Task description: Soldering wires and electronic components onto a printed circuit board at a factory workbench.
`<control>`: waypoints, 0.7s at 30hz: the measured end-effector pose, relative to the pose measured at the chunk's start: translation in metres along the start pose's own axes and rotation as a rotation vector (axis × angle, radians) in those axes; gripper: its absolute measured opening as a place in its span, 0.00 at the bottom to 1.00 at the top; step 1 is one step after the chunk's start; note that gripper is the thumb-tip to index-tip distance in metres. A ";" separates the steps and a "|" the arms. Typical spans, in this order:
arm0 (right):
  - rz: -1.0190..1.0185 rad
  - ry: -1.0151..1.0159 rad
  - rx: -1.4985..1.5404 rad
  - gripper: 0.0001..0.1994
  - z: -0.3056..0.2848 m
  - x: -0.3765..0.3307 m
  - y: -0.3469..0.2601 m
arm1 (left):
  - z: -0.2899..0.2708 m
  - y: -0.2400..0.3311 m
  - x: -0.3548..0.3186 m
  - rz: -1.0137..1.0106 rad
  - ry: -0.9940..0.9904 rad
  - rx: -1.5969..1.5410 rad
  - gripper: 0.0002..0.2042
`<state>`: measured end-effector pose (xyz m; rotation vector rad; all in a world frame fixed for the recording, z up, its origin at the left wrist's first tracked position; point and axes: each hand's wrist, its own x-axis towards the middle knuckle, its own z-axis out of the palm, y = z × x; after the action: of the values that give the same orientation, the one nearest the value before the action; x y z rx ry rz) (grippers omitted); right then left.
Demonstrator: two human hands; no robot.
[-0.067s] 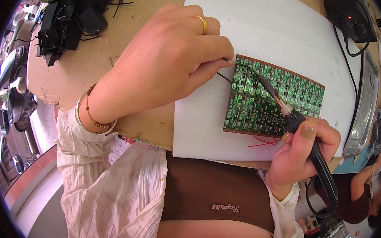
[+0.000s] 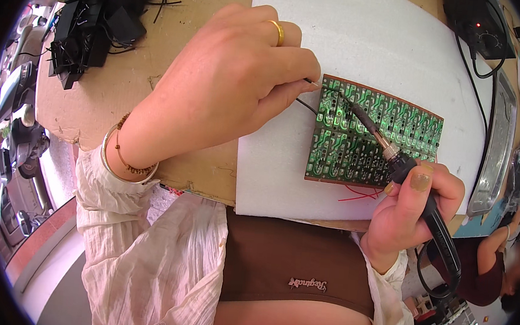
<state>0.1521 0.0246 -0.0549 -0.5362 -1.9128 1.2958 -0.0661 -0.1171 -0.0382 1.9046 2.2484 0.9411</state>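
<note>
My left hand (image 2: 243, 69) is closed in a pinch on a thin black wire (image 2: 307, 106), whose end reaches the upper left corner of a green circuit board panel (image 2: 359, 140). In my right hand (image 2: 415, 205) is a black soldering iron (image 2: 440, 238), gripped like a pen. Its dark bent tip points up and left over the panel's upper left part, close to the wire end. Whether tip and wire touch I cannot tell. Red wires (image 2: 361, 195) stick out under the panel's near edge.
The panel lies on a white foam sheet (image 2: 283, 182) over brown cardboard (image 2: 198, 170). Black cased parts with wires (image 2: 91, 21) are piled at far left. A black soldering station (image 2: 481, 33) with a lit red light and a metal tray (image 2: 496, 144) stand right. Another person (image 2: 487, 266) is at far right.
The iron's tip has shifted very slightly to the left over the panel. Both hands otherwise hold nearly the same place.
</note>
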 end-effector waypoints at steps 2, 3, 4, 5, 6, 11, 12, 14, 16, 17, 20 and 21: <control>0.029 -0.002 -0.003 0.14 0.000 0.000 -0.001 | 0.001 0.000 0.000 0.004 0.008 0.008 0.06; 0.024 -0.001 -0.009 0.14 0.000 0.000 -0.001 | 0.001 -0.001 0.000 0.003 0.007 -0.002 0.06; 0.037 -0.006 -0.010 0.14 0.000 0.000 -0.001 | 0.001 -0.001 -0.001 0.004 0.006 -0.001 0.06; 0.038 -0.011 -0.015 0.14 -0.001 0.000 -0.001 | 0.001 -0.001 -0.001 0.010 0.006 0.006 0.06; 0.030 -0.006 -0.026 0.14 -0.001 0.000 -0.002 | 0.001 -0.001 -0.001 0.007 0.006 0.000 0.06; 0.022 0.008 -0.056 0.14 -0.002 -0.001 0.001 | 0.001 -0.002 -0.001 0.006 0.001 -0.004 0.06; 0.001 0.014 -0.059 0.14 -0.002 -0.001 0.001 | 0.002 -0.002 -0.001 0.006 0.003 -0.002 0.06; 0.020 0.001 -0.053 0.14 -0.001 -0.001 0.001 | 0.002 -0.002 -0.002 0.007 0.006 0.003 0.06; 0.034 0.002 -0.041 0.14 -0.001 0.000 0.000 | 0.002 -0.002 -0.002 0.011 0.009 0.002 0.06; 0.047 0.007 -0.034 0.14 0.000 -0.001 -0.001 | 0.002 -0.002 -0.002 0.013 0.011 0.001 0.06; 0.024 0.013 -0.039 0.14 0.001 0.001 -0.002 | 0.003 -0.002 -0.002 0.012 0.010 0.006 0.06; -0.008 0.014 -0.048 0.14 0.002 0.001 -0.002 | 0.003 -0.002 -0.002 0.014 0.011 0.006 0.06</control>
<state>0.1499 0.0239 -0.0533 -0.5604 -1.9367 1.2404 -0.0667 -0.1178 -0.0420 1.9242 2.2498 0.9504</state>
